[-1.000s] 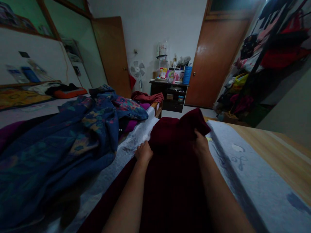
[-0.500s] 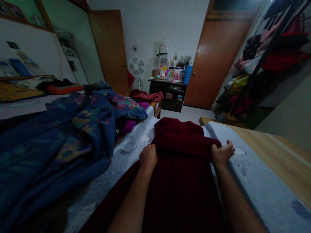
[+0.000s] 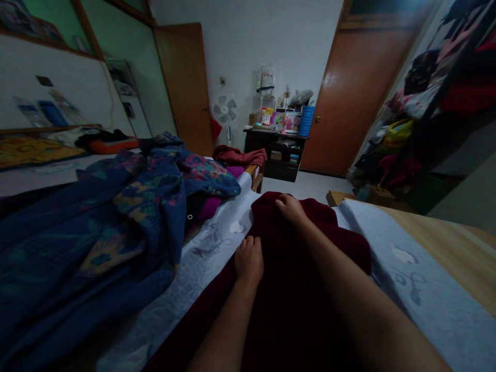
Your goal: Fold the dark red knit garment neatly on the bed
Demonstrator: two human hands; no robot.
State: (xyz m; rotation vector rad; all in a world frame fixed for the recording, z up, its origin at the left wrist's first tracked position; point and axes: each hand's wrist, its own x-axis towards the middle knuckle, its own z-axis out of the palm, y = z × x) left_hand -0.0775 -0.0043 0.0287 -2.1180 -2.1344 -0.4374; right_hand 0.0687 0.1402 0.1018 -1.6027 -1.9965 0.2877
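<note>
A dark maroon cloth garment (image 3: pixel 302 250) lies spread lengthwise on a pale grey-white patterned sheet (image 3: pixel 211 240), its folded, bunched top end pointing away from the person and its near part running down out of view in deep shadow. The right hand (image 3: pixel 291 209) rests on that bunched end, fingers bent against the fabric, while the left hand (image 3: pixel 249 258) sits nearer the person on the garment's left edge, fingers curled loosely over it; in this dim light I cannot tell whether either one actually grips the cloth. Just left of the sheet's bare strip, a large blue garment with a multicoloured floral print (image 3: pixel 127 232) lies in a rumpled heap, partly over a bright purple cloth (image 3: pixel 209 207). Beyond it, a crumpled dusty-red cloth (image 3: pixel 240 156) drapes near a wooden corner post. To the right of the maroon garment, a light wood-grain panel (image 3: pixel 445 235) borders the patterned sheet. Farther back stand a white electric fan (image 3: pixel 225 109), a low black cabinet (image 3: pixel 277 170) carrying assorted items, and a closed brown wooden door (image 3: pixel 349 103).
</note>
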